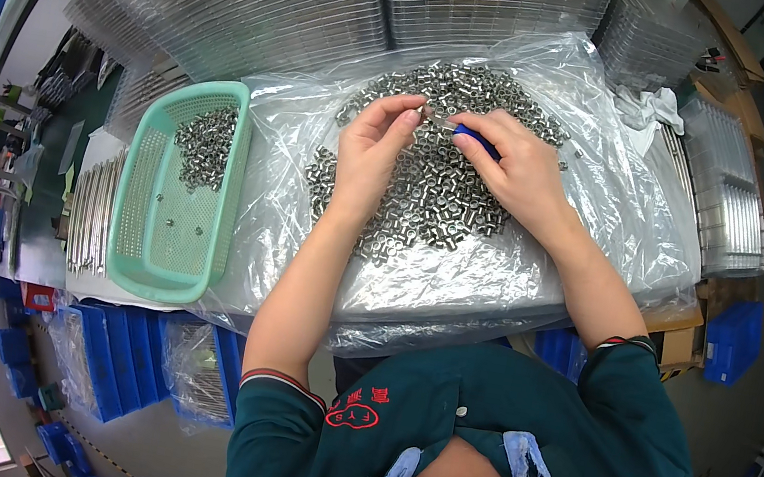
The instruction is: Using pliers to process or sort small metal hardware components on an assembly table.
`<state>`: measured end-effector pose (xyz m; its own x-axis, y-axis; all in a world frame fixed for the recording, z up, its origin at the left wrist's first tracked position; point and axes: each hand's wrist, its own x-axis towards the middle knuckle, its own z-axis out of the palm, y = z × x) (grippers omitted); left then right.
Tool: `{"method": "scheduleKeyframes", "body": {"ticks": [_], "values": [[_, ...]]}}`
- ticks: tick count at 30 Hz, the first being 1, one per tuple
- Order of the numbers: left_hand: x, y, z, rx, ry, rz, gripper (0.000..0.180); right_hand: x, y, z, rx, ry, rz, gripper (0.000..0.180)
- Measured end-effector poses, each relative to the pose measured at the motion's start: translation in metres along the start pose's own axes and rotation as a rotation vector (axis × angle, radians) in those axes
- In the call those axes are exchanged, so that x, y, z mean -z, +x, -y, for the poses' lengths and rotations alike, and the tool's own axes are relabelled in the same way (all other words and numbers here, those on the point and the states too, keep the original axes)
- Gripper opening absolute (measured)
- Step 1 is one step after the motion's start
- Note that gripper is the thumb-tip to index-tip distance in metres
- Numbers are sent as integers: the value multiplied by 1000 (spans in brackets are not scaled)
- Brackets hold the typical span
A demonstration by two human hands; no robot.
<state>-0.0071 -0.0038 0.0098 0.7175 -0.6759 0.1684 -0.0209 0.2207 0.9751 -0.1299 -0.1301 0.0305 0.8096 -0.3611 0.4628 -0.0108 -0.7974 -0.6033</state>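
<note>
Over a wide heap of small shiny metal fittings (438,202), both my hands meet close together. My left hand (375,143) is closed in a pinch on a small metal fitting (422,111) between thumb and fingertips. My right hand (514,165) grips the blue handle (477,141) of a thin tool, whose metal tip points left at the fitting. The tip's exact shape is too small to make out. Left of my left arm stands a green plastic basket (229,204) with more fittings gathered in its far end and a few loose ones lower down.
Clear plastic sheeting (606,214) covers the table under the heap. Stacks of clear plastic trays (270,1) line the back, and another stack (724,193) stands at the right. Blue bins (107,365) sit below the table's left front edge. A white cloth (650,109) lies back right.
</note>
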Motion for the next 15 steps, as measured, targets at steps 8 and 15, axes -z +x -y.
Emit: {"method": "scheduleKeyframes", "body": {"ticks": [8,15], "values": [[2,0,4,-76,78,8,18,-3,-1,-2,24,1,-5,21],[0,-1,1,-84,154,-32,17,-2,0,-3,138,-153,-132,17]]}}
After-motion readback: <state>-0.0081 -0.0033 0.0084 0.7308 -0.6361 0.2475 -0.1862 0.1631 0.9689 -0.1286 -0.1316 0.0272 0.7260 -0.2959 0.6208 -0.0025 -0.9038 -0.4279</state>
